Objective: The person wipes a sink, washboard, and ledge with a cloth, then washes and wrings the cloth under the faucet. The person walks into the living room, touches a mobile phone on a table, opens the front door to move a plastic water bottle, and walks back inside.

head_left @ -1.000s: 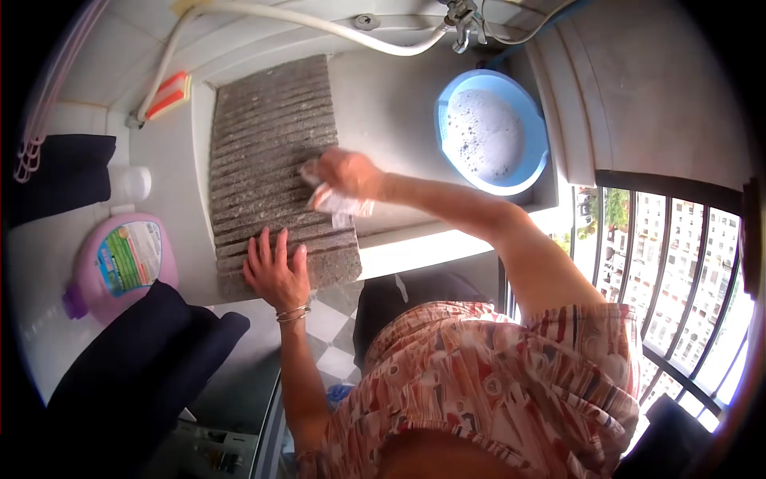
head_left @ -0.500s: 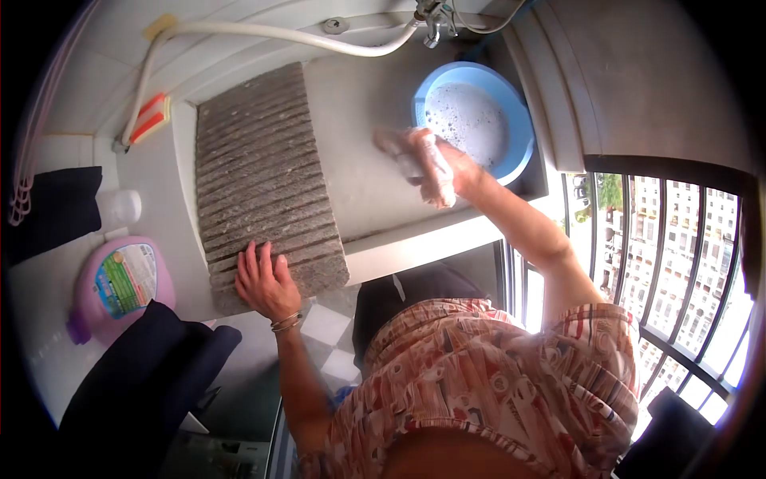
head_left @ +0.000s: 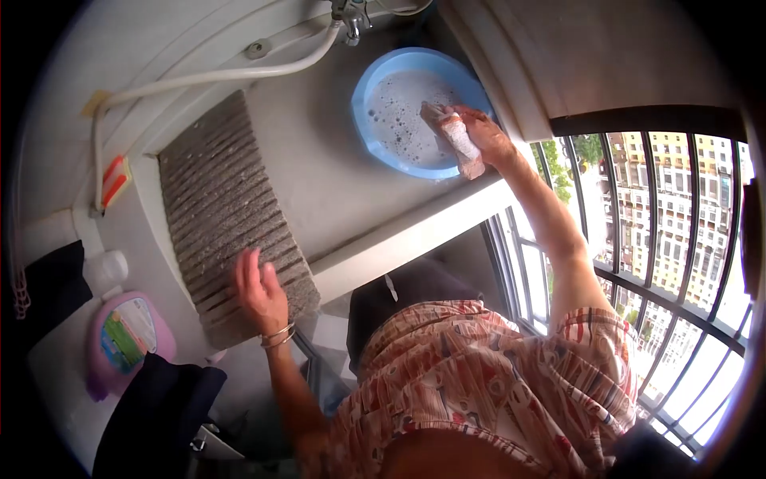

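Observation:
My right hand [head_left: 488, 137] grips a bunched, suds-covered cloth [head_left: 463, 145], pinkish-brown where it shows through the foam. It is held over the right side of a blue basin [head_left: 375, 148] of foamy water. My fingers partly hide the cloth's folds. Over the lower end of a grey ribbed stone washboard [head_left: 223, 188] is my left hand [head_left: 262, 297], open and holding nothing, fingers stretched out. Whether that hand touches the stone, I cannot tell.
A metal tap [head_left: 353, 22] and a white hose [head_left: 215, 74] run along the back of the sink. At left stand a pink detergent bottle [head_left: 159, 331], dark cloth [head_left: 159, 407] and an orange-and-white sponge [head_left: 116, 182]. A barred window [head_left: 650, 215] is on the right.
My right hand has carried the cloth from beside the basin to over it. My left hand has lifted from its flat rest on the washboard. The whole view has shifted and tilted.

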A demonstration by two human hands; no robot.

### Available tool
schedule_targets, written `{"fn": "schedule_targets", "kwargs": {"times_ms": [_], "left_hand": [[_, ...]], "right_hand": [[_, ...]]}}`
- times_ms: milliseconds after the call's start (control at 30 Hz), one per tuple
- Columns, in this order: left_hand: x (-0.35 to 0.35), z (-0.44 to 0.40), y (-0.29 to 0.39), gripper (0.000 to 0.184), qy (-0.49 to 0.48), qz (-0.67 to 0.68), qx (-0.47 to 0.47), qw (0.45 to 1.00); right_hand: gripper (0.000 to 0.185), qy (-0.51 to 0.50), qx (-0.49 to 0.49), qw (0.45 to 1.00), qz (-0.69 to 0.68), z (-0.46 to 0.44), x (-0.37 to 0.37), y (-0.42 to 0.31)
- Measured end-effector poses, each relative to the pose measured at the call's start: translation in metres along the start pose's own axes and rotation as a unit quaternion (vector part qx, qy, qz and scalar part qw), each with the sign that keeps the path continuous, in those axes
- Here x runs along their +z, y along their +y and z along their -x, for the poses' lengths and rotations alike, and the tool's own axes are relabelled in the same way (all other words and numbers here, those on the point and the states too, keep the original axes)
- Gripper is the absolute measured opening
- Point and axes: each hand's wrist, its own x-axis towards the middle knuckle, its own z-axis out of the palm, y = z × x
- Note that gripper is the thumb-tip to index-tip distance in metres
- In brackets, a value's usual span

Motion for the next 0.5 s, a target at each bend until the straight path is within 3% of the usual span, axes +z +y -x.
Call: {"fn": "schedule_targets", "kwargs": {"times_ms": [67, 200, 267, 333, 367, 400, 433, 467, 500], "left_hand": [[0.011, -0.026, 0.018, 0.027, -0.026, 0.067, 0.053, 0.996], [0.038, -0.059, 0.009, 0.026, -0.059, 0.12, 0.051, 0.99], [0.042, -0.071, 0.002, 0.026, -0.05, 0.12, 0.05, 0.99], [0.043, -0.075, -0.006, 0.025, -0.044, 0.134, 0.04, 0.989], [0.045, -0.076, -0.007, 0.027, -0.072, 0.21, -0.043, 0.974], [0.047, -0.075, -0.006, 0.029, -0.099, 0.285, -0.125, 0.945], [0.044, -0.076, 0.004, 0.029, -0.1, 0.284, -0.126, 0.945], [0.038, -0.077, 0.019, 0.031, -0.111, 0.442, -0.22, 0.862], [0.035, -0.079, 0.027, 0.033, -0.116, 0.583, -0.304, 0.745]], "right_hand": [[0.026, -0.026, 0.01, 0.999, -0.017, -0.01, 0.008, 0.004], [0.024, -0.08, 0.009, 0.996, -0.04, -0.024, 0.011, 0.014], [0.022, -0.114, 0.073, 0.984, -0.112, -0.02, 0.02, 0.01], [0.023, -0.107, 0.018, 0.993, -0.043, -0.008, 0.053, 0.013], [0.026, -0.212, 0.172, 0.926, -0.261, -0.024, 0.06, 0.033], [0.028, -0.241, 0.177, 0.911, -0.284, -0.033, 0.063, 0.053], [0.031, -0.269, 0.183, 0.895, -0.306, -0.034, 0.076, 0.059], [0.031, -0.226, 0.047, 0.963, -0.141, -0.008, 0.124, 0.035], [0.032, -0.216, 0.008, 0.975, -0.055, 0.001, 0.153, 0.035]]}}
